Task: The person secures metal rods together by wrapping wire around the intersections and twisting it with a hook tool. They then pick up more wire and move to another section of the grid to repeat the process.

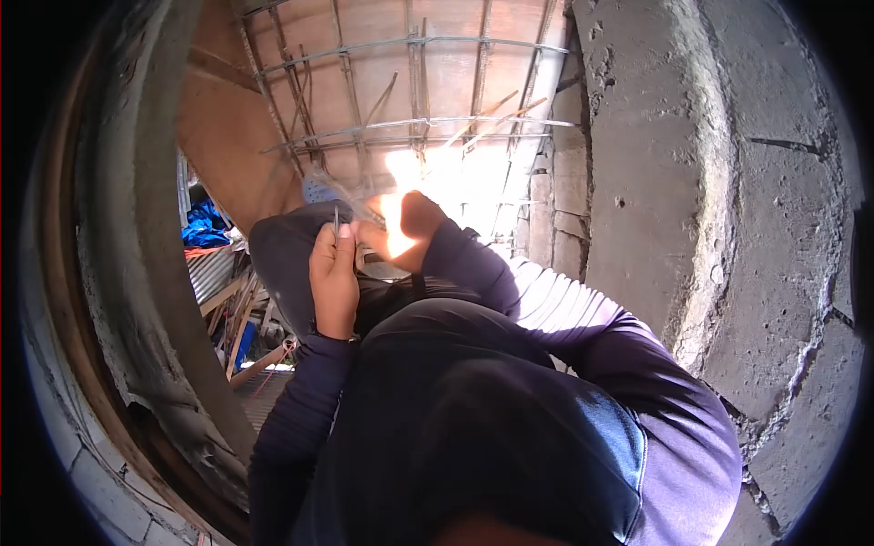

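The thin metal piece (pixel 336 223) is held upright in the left hand (pixel 334 282), its grip closed between thumb and fingers. The right hand (pixel 421 218) is positioned just beside it; its grip is obscured by glare, and its opening and any held item cannot be determined. The rebar grid (pixel 414 41) is erected in front of the panel (pixel 378 64), with bars exposed; tied and untied crossings cannot be distinguished.

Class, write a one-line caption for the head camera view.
The left hand grips a thin piece beside the sunlit right hand, rebar grid beyond.
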`<state>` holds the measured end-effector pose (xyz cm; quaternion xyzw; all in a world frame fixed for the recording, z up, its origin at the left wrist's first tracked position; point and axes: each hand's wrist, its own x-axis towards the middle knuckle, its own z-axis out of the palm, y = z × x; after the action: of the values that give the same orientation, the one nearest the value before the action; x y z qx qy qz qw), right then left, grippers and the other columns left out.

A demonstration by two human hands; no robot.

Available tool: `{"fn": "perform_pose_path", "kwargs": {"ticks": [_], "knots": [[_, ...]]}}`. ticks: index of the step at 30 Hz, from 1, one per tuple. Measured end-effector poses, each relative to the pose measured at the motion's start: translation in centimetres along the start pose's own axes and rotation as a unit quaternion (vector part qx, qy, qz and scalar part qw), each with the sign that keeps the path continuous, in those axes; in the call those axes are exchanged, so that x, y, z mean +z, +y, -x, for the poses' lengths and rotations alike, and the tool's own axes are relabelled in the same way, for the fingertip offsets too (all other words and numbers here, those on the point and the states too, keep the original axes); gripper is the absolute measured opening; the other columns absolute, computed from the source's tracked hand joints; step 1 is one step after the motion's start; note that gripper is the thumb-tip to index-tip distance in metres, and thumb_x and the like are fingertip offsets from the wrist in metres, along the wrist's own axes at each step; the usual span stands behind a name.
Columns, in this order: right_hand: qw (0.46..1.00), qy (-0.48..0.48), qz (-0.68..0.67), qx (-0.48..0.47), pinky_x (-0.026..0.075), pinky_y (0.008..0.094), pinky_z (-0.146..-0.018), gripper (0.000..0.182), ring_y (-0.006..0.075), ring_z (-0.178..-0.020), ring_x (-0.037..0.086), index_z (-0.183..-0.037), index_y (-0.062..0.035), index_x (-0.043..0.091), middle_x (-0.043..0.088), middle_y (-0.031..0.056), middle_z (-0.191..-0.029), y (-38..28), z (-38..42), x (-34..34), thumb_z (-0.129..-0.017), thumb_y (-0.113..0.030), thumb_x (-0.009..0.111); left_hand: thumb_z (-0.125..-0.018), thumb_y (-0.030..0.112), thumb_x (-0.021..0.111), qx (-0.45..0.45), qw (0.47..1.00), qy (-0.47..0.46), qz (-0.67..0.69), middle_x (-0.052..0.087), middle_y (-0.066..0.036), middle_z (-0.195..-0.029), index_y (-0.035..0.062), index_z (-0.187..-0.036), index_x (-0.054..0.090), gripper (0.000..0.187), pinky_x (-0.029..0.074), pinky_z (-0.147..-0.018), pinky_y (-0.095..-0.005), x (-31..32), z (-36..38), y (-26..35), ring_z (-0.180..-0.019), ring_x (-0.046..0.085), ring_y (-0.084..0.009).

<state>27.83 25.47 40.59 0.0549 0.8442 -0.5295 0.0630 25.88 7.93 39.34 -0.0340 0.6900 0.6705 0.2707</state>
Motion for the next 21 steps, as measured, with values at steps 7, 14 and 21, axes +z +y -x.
{"fn": "perform_pose_path", "kwargs": {"ticks": [7, 14, 21], "knots": [[0.953, -0.052, 0.047, -0.296, 0.046, 0.0371, -0.049, 0.021, 0.0256, -0.055, 0.062, -0.088, -0.0028, 0.071, 0.062, 0.0124, -0.062, 4.5, -1.8, -0.7, -0.09, -0.024, 0.069, -0.106, 0.018, 0.049, 0.271, 0.873, -0.043, -0.402, 0.062, -0.021, -0.08, 0.0003, -0.1, 0.057, 0.021, 0.049, -0.067, -0.0441, -0.4, 1.1, 3.8, -0.074, 0.064, -0.041], [0.89, -0.169, -0.352, 0.235, 0.039, 0.0249, -0.042, 0.022, 0.0083, -0.044, 0.05, -0.083, -0.002, 0.067, 0.06, 0.0033, -0.062, 0.8, -0.6, -1.9, -0.093, -0.022, 0.068, -0.107, 0.021, 0.05, 0.112, 0.986, 0.046, -0.111, 0.068, -0.013, -0.083, 0.0011, -0.099, 0.053, 0.022, 0.05, -0.064, -0.0367, -1.2, 0.1, 2.4, -0.068, 0.065, -0.0274], [0.923, -0.123, -0.31, 0.19, 0.034, 0.0261, -0.04, 0.035, 0.0086, -0.041, 0.047, -0.065, -0.0029, 0.064, 0.056, 0.0022, -0.054, 2.0, 0.3, -2.1, -0.089, -0.027, 0.073, -0.1, 0.024, 0.059, -0.138, 0.877, 0.092, 0.451, 0.046, -0.002, -0.075, 0.0109, -0.083, 0.051, 0.023, 0.041, -0.073, -0.0354, -5.1, -1.4, 5.5, -0.072, 0.046, -0.0175]]}}
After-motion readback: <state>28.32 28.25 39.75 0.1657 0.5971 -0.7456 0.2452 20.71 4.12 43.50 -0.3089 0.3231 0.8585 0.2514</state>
